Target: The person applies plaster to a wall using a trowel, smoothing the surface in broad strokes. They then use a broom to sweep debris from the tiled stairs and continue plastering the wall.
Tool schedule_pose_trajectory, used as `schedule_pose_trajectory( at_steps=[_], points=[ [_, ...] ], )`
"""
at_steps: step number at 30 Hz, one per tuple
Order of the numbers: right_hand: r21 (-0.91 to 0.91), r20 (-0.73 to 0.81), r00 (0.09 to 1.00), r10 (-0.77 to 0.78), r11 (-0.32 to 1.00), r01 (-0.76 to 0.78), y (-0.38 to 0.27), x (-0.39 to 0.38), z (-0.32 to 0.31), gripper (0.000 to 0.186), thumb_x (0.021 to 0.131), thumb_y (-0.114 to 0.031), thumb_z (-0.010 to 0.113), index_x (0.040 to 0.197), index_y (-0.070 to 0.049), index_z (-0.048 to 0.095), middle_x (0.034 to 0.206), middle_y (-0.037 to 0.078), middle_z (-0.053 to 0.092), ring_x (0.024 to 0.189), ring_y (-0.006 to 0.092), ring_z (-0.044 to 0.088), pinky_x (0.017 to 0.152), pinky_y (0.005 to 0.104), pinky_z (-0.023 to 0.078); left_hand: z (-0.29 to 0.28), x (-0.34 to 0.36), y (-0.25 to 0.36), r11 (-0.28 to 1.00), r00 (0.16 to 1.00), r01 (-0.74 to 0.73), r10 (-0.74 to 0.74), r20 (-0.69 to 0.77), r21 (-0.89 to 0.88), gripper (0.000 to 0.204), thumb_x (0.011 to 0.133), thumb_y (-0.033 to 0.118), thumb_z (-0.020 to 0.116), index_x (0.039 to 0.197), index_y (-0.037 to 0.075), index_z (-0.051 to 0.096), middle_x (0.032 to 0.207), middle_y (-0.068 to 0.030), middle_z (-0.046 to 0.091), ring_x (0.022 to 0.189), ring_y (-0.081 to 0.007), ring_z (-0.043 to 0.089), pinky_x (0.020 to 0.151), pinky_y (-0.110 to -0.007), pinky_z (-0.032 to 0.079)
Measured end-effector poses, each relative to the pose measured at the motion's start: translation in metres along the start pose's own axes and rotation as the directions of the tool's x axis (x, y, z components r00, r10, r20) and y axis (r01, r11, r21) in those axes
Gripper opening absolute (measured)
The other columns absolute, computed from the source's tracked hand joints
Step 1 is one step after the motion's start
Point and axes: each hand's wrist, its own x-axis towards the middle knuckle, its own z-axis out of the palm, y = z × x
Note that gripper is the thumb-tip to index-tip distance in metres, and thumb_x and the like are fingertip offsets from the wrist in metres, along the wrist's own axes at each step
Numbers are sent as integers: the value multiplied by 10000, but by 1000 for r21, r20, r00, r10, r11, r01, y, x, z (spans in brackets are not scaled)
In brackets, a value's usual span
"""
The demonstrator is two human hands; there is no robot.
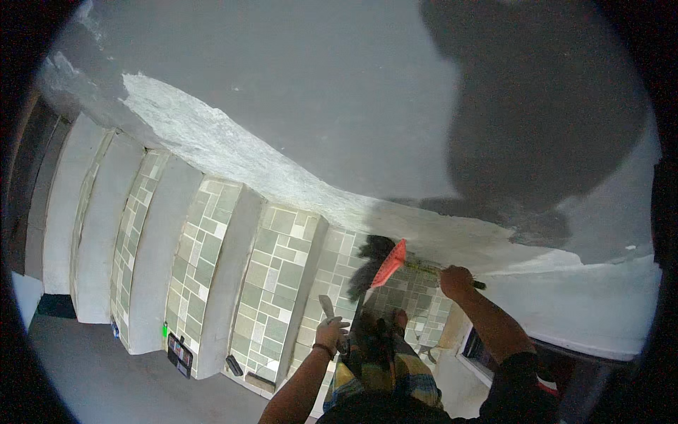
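My right hand (458, 282) is wrapped round the short yellowish handle of a hand broom (390, 264). The broom has a red-orange head and dark bristles, which spread over the tiled step close to the foot of the wall. Lower and to the left, my left hand (332, 335) is closed on a flat, pale tool that looks like a scraper (325, 306), its blade pointing up and away from me. The scraper's handle is mostly hidden in my fingers. My bare foot (401, 321) shows on the tiles below the broom.
Tiled stairs (272, 265) run off to the left. Alongside stands a grey wall (339, 106) with a rough, pale stripped band (212, 131) and a large shadow. On the step ends lie a dark flat case (179, 355), a green object (165, 329) and a small black object (234, 365).
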Motion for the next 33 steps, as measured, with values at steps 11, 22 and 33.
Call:
schedule_pose_trajectory(
  at_steps=[11, 22, 33],
  points=[
    [132, 70, 994, -89, 988, 80, -74, 24, 30, 360, 910, -168, 579, 1257, -81, 617, 900, 171, 693, 854, 316, 713, 696, 455, 598, -3, 10, -1, 992, 999, 43, -39, -39, 116, 382, 952, 228, 595, 1232, -27, 550, 1041, -208, 698, 702, -247, 653, 602, -380, 569],
    [138, 36, 999, -13, 990, 8, -14, -77, 38, 473, 919, -159, 517, 1392, -142, 539, 912, 179, 652, 843, 335, 705, 686, 487, 576, 23, 17, 10, 994, 995, 68, -73, 61, 84, 435, 955, 239, 596, 1288, -31, 522, 1023, -201, 692, 730, -246, 645, 637, -377, 576],
    [236, 120, 975, 186, 949, -210, -10, -29, 98, 373, 945, -231, 553, 1298, -118, 589, 996, 176, 651, 834, 337, 701, 709, 480, 581, 22, 28, 12, 992, 997, 78, -81, 19, 103, 372, 945, 178, 562, 1243, -43, 536, 932, -194, 691, 634, -219, 613, 535, -326, 539]
  ],
)
